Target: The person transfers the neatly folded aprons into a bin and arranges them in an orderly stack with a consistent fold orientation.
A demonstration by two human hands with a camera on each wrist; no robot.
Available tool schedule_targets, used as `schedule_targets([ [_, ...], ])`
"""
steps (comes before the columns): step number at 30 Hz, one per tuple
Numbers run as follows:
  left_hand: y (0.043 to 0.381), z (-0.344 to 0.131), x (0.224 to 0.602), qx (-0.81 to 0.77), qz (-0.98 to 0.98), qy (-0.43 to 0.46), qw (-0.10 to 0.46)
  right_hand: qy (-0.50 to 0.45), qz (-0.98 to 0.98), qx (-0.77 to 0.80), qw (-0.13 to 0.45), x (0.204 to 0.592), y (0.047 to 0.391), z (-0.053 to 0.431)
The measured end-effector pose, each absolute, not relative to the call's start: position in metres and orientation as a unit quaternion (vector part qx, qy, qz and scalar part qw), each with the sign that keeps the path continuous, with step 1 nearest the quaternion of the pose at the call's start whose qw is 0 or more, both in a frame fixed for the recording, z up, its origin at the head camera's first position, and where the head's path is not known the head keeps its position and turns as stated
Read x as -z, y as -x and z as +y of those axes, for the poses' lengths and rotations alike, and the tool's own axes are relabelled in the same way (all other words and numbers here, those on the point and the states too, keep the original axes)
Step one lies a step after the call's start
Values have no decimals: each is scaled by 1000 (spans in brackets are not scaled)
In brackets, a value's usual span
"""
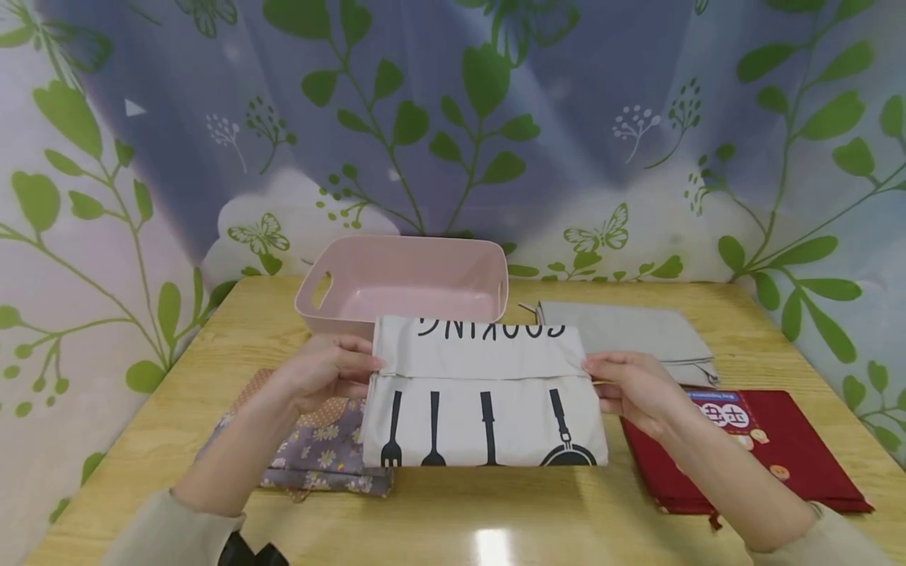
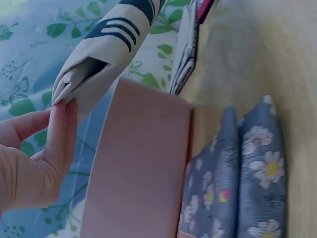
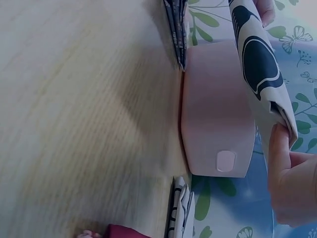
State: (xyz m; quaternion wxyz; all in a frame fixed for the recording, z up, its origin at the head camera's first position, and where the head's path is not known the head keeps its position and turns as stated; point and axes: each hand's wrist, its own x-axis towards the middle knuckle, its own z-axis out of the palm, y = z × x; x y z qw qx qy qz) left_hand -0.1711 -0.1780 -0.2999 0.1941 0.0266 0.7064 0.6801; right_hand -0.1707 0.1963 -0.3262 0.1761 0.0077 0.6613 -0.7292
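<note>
A person's two hands hold a folded white cloth [image 1: 488,424] in the air above the table [image 1: 432,519], one hand at each side; the left hand [image 1: 322,373] has its grip nearly closed, thumb and fingers pinching the cloth's left edge; the right hand [image 1: 637,389] pinches the right edge in the same way, its grip closed down to the thickness of the folds; black prints of a fork, a spoon, a knife and a pan run along the cloth's front, and upside-down lettering shows on the flap above them; behind the cloth, at the back of the table, stands a pink box [image 1: 425,267] with a hole in its side, its near wall partly hidden in the head view; a folded flowered cloth [image 1: 318,456] with an orange dotted part lies on the left, under the left forearm in that view; on the right lie a folded grey cloth [image 1: 623,326] and, nearer the person, a folded red cloth [image 1: 807,444]; a leaf-patterned curtain [image 1: 580,165] hangs behind.
</note>
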Motion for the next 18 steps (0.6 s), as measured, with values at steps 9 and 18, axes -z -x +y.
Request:
schedule_targets([
  [9,186,-182,291,-690,696,-21,197,-16,668,725,166,321,187,191],
  [18,200,-183,288,-692,691,-10,211,-20,683,712,162,317,197,187],
])
